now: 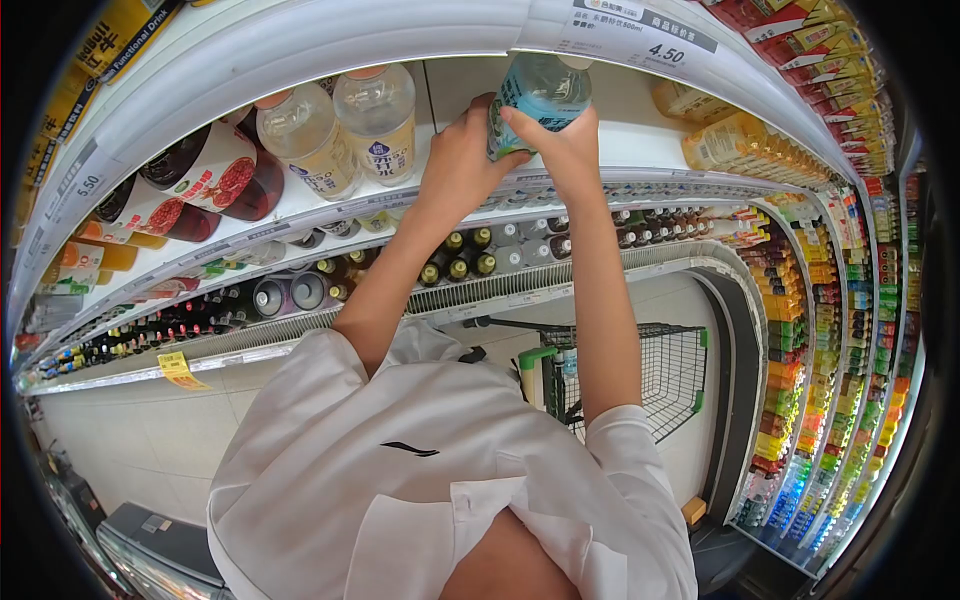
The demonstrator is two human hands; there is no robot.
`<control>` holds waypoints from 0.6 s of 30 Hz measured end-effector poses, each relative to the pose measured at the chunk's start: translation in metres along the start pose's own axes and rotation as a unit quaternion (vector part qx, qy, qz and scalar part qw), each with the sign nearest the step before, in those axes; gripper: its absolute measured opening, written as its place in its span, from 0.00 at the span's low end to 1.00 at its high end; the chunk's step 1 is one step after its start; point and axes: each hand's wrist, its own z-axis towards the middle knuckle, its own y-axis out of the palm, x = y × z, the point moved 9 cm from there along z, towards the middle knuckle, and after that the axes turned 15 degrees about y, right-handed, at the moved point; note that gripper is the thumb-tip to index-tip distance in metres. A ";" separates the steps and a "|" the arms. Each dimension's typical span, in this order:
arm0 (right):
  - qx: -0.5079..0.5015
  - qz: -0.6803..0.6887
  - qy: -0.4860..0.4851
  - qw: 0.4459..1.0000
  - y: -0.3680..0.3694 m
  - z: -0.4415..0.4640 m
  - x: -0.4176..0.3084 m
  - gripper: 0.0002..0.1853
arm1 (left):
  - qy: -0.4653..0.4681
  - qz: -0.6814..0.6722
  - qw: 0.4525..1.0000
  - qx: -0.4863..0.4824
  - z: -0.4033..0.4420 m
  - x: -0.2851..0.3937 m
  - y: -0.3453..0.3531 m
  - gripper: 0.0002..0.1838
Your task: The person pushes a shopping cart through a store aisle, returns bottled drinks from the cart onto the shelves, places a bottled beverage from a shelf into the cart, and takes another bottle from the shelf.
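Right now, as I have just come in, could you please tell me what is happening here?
A person in a white shirt is holding a bluish bottle at a store shelf. The left hand grips it from the left, and the right hand from the right. I cannot tell whether it is lifted clear of the shelf. Clear bottles with orange caps stand to its left. A shopping cart is on the floor below.

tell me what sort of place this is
Most likely a supermarket, in or near its drinks section: bottles stand on the shelves, a price label on the upper edge reads 4.50, and a wire shopping cart is on the floor.
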 end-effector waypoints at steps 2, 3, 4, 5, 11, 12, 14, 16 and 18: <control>0.001 0.006 -0.002 1.000 0.000 0.000 -0.001 0.33 | -0.002 -0.001 1.000 -0.001 0.001 0.001 -0.001 0.43; -0.001 0.010 -0.002 1.000 0.001 -0.001 -0.002 0.33 | -0.004 -0.002 1.000 -0.001 0.001 0.000 -0.001 0.43; -0.003 0.014 -0.002 1.000 0.001 -0.001 -0.002 0.33 | -0.004 -0.002 1.000 -0.001 0.001 0.000 0.000 0.43; -0.003 0.014 -0.002 1.000 0.001 -0.001 -0.003 0.33 | -0.002 0.001 1.000 0.000 0.001 0.000 0.000 0.43; -0.006 0.007 0.012 1.000 0.002 0.000 -0.002 0.34 | -0.005 0.002 1.000 -0.003 0.001 0.001 -0.002 0.43; -0.006 0.007 0.013 1.000 0.002 0.000 -0.002 0.33 | -0.010 -0.001 1.000 -0.007 0.001 0.000 -0.001 0.43; -0.005 0.006 0.013 1.000 0.001 0.002 0.001 0.33 | -0.006 -0.002 1.000 -0.004 0.001 -0.001 -0.001 0.43; 0.001 0.012 -0.003 1.000 0.000 0.003 0.002 0.34 | -0.002 -0.002 1.000 0.000 0.002 0.000 -0.001 0.43; -0.001 0.009 0.002 1.000 0.000 0.003 0.001 0.34 | -0.003 -0.002 1.000 0.003 0.002 0.001 -0.003 0.42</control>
